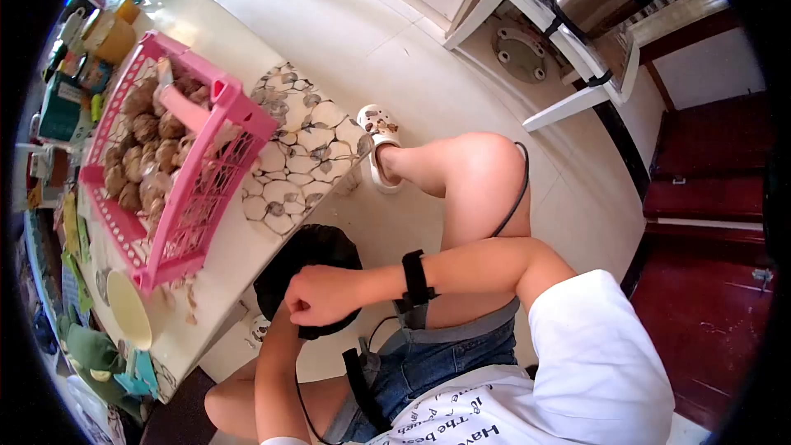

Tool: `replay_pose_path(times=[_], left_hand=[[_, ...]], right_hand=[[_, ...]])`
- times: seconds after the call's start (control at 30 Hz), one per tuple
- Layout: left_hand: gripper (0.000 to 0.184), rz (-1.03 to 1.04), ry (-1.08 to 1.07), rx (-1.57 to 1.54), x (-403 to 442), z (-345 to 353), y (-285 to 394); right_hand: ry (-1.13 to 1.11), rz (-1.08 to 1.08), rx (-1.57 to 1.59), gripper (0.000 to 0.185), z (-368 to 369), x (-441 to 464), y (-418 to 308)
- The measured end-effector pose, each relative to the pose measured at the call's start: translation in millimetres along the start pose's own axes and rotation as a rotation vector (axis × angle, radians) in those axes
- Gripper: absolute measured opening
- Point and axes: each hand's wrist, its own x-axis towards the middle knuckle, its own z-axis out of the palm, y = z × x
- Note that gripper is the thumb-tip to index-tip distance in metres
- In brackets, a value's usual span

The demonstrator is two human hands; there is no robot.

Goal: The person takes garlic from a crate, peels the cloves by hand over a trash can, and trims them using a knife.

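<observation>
My right hand [323,295] is curled into a fist in front of a black bag-like thing [325,241] beside the table edge. What its fingers hold, if anything, is hidden. My left forearm [278,371] reaches up to the same spot, and my left hand is concealed behind the right one and the black thing. On the table [247,255] near both hands stands a pink plastic basket [177,235], holding many brown, roundish bulb-like pieces [148,136] whose kind I cannot make out. A pink-handled tool [185,109] lies across them.
A pale yellow bowl [129,310] and scraps of dry peel [191,301] are beside the basket. Jars, boxes and a green plush toy [91,350] crowd the table's far side. A white chair [577,41] stands on the tiled floor, near dark red cabinets [709,305].
</observation>
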Motion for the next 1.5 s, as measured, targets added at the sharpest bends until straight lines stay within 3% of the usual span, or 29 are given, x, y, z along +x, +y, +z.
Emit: replay_pose_path(times=[0.27, 0.37, 0.43, 0.5, 0.57, 0.63, 0.83, 0.93, 1.07, 1.13, 1.3, 1.5], left_hand=[[0.014, 0.078, 0.091, -0.307, -69, -40, 35], [0.014, 0.132, 0.098, -0.392, -88, -55, 51], [0.014, 0.163, 0.106, -0.415, -104, -66, 55], [0.014, 0.190, 0.135, -0.810, -128, -77, 54], [0.015, 0.260, 0.189, -0.891, -142, -83, 53], [0.016, 0.192, 0.312, -1.004, -163, -93, 66], [0.018, 0.314, 0.366, -0.905, -162, -97, 52], [0.018, 0.236, 0.310, -0.913, -160, -99, 46], [0.019, 0.221, 0.416, -0.947, -164, -93, 57], [0.020, 0.286, 0.457, -0.940, -164, -90, 59], [0.017, 0.345, 0.429, -0.881, -162, -86, 52], [0.012, 0.363, 0.575, -0.846, -185, -102, 64]], right_hand=[[0.056, 0.009, 0.052, 0.020, 7, 19, 0], [0.233, -0.116, -0.018, 0.023, 11, 20, -1], [0.382, -0.172, -0.228, 0.029, 17, 20, 3], [0.342, -0.146, -0.265, 0.033, 17, 17, 3], [0.203, -0.106, -0.233, 0.033, 17, 17, 6], [0.139, -0.100, -0.168, 0.033, 18, 18, 5], [0.143, -0.121, 0.009, 0.024, 15, 26, -2], [0.080, -0.086, 0.063, 0.023, 14, 33, 4], [0.017, 0.054, 0.032, 0.024, 15, 37, 7], [0.003, 0.159, 0.160, 0.026, 15, 35, 4], [-0.053, 0.208, 0.239, 0.023, 11, 32, 0], [-0.044, 0.217, 0.276, 0.032, 8, 33, -10]])
